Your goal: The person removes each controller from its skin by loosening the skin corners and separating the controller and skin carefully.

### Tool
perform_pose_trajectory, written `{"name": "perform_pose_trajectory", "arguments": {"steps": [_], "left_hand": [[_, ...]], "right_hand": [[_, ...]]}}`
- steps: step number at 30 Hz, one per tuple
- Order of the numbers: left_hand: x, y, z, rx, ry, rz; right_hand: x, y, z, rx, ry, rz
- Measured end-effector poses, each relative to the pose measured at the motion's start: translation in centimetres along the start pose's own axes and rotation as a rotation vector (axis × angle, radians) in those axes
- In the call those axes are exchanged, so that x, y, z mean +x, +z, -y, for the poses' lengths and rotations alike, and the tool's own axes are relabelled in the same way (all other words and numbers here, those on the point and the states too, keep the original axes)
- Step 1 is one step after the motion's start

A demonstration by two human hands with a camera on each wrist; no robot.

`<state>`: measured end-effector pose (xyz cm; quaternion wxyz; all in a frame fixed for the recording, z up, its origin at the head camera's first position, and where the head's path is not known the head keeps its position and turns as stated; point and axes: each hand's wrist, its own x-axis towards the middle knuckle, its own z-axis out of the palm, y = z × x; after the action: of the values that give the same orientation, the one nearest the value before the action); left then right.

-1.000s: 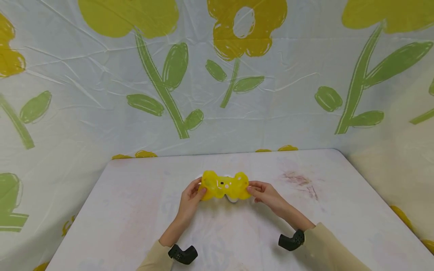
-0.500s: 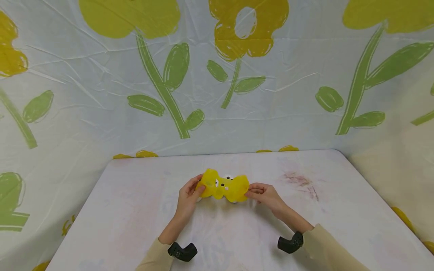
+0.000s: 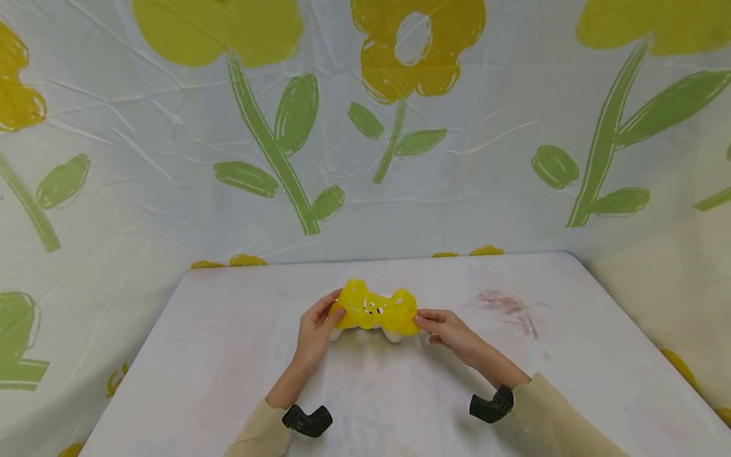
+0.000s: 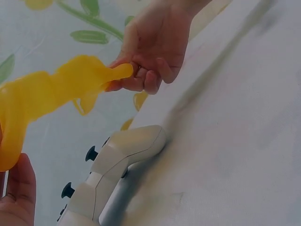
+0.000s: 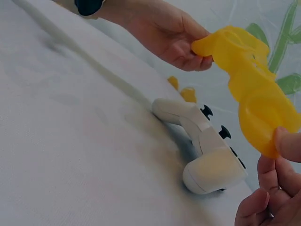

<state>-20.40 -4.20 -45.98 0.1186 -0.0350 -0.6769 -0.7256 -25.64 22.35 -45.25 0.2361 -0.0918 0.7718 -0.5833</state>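
A yellow, flexible game controller cover (image 3: 355, 303) stretches between both hands, its button holes showing in the head view. My left hand (image 3: 314, 327) pinches its left end, thumb on the near side. At the opposite end, my right hand (image 3: 451, 331) pinches the tip between thumb and fingers. Beneath the cover, a white game controller (image 4: 124, 153) rests on the table with its black thumbsticks (image 5: 225, 132) pointing up. Both wrist views show a gap between cover and controller. From the head, the cover hides most of the controller; only its white handles (image 3: 392, 336) show below.
The table (image 3: 217, 355) has a white cloth with a reddish stain (image 3: 505, 303) right of the hands. A white curtain (image 3: 485, 158) with printed yellow flowers stands behind and at the sides. Black curved devices sit on the left wrist (image 3: 308, 421) and right wrist (image 3: 492, 404).
The cover has tilted and shifted slightly while both hands keep hold of its ends. More of the controller's two white handles shows beneath it. The arms have barely moved.
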Motion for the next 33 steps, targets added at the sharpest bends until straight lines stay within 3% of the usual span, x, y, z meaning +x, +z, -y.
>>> {"name": "perform_pose_trajectory", "arguments": {"steps": [13,18,24,33], "left_hand": [[-0.1,0.0,0.6,0.118,-0.043,0.035],[0.0,0.1,0.6,0.098,-0.021,0.070],[0.2,0.1,0.7,0.082,-0.037,0.057],[0.2,0.3,0.3,0.062,-0.063,0.074]], "right_hand": [[0.1,-1.1,-0.6,0.057,-0.061,0.120],[0.3,-1.3,-0.7,0.077,-0.091,0.204],[0.5,-1.5,-0.6,0.119,-0.114,0.285],[0.4,-1.1,0.2,0.142,-0.094,0.211]]}}
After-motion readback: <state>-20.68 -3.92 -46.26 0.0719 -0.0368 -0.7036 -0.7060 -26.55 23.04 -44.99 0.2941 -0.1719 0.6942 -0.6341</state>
